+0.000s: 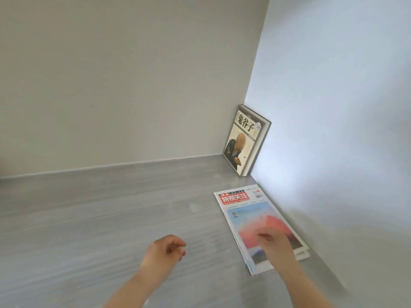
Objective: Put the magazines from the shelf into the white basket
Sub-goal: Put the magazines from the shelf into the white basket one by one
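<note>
Your right hand [274, 243] lay on the magazines [251, 218], fingers curled down onto the red-and-blue cover; whether it gripped them I could not tell. The magazines sat flat in a small stack on the grey shelf [111, 218], right edge just beside the side wall [333, 130]. Your left hand [165, 248] hovered over bare shelf, loosely curled, holding nothing. A book [245, 140] stood upright in the back corner, leaning against the side wall.
</note>
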`<state>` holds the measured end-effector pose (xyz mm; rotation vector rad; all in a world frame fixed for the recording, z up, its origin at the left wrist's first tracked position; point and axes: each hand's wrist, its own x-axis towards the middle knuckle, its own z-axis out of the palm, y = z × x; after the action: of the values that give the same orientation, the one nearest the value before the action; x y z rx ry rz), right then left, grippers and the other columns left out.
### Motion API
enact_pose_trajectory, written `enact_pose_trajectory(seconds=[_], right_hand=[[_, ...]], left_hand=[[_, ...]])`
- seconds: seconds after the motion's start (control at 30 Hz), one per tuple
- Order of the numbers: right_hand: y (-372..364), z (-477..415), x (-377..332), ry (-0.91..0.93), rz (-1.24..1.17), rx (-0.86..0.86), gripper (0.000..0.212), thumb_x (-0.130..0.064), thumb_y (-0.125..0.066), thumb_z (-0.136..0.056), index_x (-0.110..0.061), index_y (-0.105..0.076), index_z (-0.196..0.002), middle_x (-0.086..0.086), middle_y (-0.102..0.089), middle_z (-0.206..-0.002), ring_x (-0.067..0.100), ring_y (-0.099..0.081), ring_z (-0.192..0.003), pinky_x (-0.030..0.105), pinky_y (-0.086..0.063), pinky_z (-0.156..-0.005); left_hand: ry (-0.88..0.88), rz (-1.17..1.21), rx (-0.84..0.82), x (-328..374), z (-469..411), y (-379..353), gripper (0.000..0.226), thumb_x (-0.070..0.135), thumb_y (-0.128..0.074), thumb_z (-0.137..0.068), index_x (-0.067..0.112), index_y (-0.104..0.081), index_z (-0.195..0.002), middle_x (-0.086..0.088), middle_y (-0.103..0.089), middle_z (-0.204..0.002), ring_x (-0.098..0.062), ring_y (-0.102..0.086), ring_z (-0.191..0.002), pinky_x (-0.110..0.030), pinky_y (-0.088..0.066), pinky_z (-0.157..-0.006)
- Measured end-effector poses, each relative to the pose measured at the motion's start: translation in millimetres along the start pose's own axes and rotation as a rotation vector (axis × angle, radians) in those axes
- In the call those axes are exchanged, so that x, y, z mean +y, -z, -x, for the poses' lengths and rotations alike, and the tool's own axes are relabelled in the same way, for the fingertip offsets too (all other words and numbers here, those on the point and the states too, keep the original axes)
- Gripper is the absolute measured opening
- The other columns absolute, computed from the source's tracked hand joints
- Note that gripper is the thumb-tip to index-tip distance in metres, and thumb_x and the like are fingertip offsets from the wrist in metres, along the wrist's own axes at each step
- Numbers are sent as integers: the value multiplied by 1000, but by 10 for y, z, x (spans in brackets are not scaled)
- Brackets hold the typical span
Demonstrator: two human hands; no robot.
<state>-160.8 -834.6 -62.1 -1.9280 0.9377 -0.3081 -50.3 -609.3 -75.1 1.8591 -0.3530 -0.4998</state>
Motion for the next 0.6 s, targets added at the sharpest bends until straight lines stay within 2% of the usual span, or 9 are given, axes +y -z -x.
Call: enact_pose_trajectory(seconds=[0.07,0.13,0.23,0.3,0.4,0.5,0.6], right_hand=[[255,-121,284,-69,-3,54,21,6,-49,-79,0,-66,-89,13,-66,-93,31,-61,-94,32,-44,-79],[426,-205,499,-88,39,82,20,4,-50,-80,-5,-65,-90,10,-65,-109,27,-59,-100,30,-41,-83],[544,-318,667,-76,148,95,25,-1,-53,-80,-8,-62,-103,11,-63,-113,24,-56,-101,25,-38,-80],[561,-392,700,-32,210,75,31,-1,-52,-79,-11,-63,-106,11,-62,-111,24,-55,-102,26,-40,-82],[554,-455,709,-29,301,37,38,-6,-53,-78,-19,-61,-113,11,-60,-110,25,-55,-106,32,-43,-95],[536,-495,735,-60,390,56,37,-10,-56,-78,-14,-58,-114,11,-58,-114,26,-52,-112,31,-41,-98],[529,-501,735,-64,411,46,31,-13,-61,-76,-11,-60,-107,10,-60,-113,25,-53,-110,29,-43,-92]], left_hand=[[69,-10,-50,18,-68,-348,33,-6,-54,-81,21,-56,-62,5,-60,-57,-3,-54,-48,-6,-41,-47],[141,-35,-64,30,-129,-631,24,1,-54,-82,21,-58,-69,4,-60,-66,-7,-52,-57,-12,-42,-52],[226,-49,-68,60,-177,-968,16,8,-54,-83,19,-61,-91,2,-61,-87,-14,-52,-69,-18,-41,-58],[275,-57,-82,95,-214,-1152,27,12,-54,-84,13,-58,-110,1,-59,-101,-23,-58,-84,-20,-44,-66],[314,-56,-70,179,-298,-1369,40,20,-53,-87,9,-48,-125,-6,-57,-122,-29,-55,-112,-27,-43,-90],[316,-73,-68,279,-391,-1526,45,23,-50,-88,9,-41,-130,-6,-52,-130,-23,-52,-116,-22,-36,-88],[316,-109,-57,316,-452,-1592,39,26,-51,-88,9,-48,-123,-2,-56,-107,-21,-56,-97,-22,-38,-79]])
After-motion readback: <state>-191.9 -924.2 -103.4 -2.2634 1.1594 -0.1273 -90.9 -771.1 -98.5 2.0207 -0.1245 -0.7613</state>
